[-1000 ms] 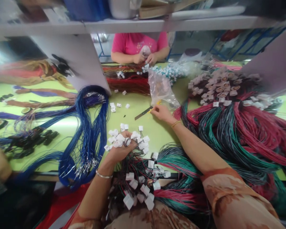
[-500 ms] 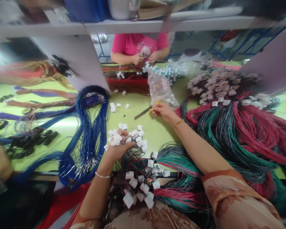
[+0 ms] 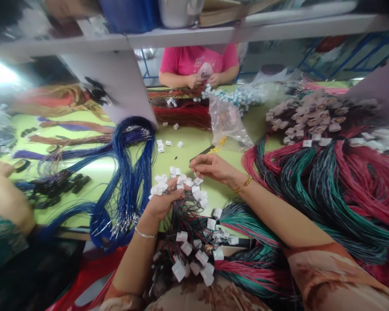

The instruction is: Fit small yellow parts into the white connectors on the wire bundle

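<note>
My left hand point(image 3: 164, 203) is closed round a bunch of thin wires tipped with small white connectors point(image 3: 178, 183), held just above the green table point(image 3: 94, 168). More of these white connectors point(image 3: 194, 259) hang down toward my lap. My right hand point(image 3: 210, 166) sits just right of the bunch, fingers pinched near the top connectors; what it pinches is too small to make out. A dark flat strip point(image 3: 205, 152) lies on the table just beyond my right hand.
A blue wire bundle point(image 3: 126, 181) loops at the left. Red and green wire bundles point(image 3: 327, 185) fill the right. A clear plastic bag point(image 3: 228, 123) stands behind. A person in pink point(image 3: 199, 65) works opposite. Another person's arm point(image 3: 3, 198) is at the left edge.
My right hand has drawn back from the dark strip and the bag toward the connector bunch in my left hand. The left hand has kept its hold.
</note>
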{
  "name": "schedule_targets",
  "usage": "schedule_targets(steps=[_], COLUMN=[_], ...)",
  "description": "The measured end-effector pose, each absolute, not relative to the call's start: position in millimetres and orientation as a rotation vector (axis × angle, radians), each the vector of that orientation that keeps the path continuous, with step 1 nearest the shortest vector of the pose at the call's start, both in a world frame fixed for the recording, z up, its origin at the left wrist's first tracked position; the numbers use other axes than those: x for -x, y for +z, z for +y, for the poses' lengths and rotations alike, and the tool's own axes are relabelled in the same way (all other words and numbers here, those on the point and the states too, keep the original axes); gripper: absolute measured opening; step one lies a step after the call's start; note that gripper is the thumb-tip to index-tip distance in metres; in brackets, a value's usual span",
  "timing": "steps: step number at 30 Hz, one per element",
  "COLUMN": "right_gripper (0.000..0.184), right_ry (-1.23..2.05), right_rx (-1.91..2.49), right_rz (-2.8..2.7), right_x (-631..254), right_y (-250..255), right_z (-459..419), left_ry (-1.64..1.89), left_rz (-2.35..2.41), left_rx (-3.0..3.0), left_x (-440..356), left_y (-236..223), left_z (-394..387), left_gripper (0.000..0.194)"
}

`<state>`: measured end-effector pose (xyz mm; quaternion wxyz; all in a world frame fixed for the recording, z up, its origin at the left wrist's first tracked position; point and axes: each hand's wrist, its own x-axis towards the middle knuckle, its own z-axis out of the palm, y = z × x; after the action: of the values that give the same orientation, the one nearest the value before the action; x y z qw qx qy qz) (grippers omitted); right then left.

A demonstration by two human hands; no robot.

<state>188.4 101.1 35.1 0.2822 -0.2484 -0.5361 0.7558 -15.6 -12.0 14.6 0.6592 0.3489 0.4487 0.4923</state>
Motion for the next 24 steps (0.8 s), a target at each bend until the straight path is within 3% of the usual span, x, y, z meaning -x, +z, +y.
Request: schedule_targets(steps=[11, 18, 24], right_gripper=[0.009, 0.016, 0.006], right_ry=[1.702, 1.004, 1.050], right_rx=[0.710, 0.656, 0.750], right_rz=[-1.911, -2.142, -2.072], right_x=[-172, -167, -164], right_y=[50, 45, 47], right_z=[63, 54, 45], left_ry=[1.116, 1.221, 1.211], left_rz=[0.991, 1.020, 1.075], left_rx=[-0.727, -0.813, -0.874], left_x=[15, 12, 13], left_y=[14, 13, 12], left_z=[-9, -10, -10], left_gripper=[0.043, 0.044, 0.043])
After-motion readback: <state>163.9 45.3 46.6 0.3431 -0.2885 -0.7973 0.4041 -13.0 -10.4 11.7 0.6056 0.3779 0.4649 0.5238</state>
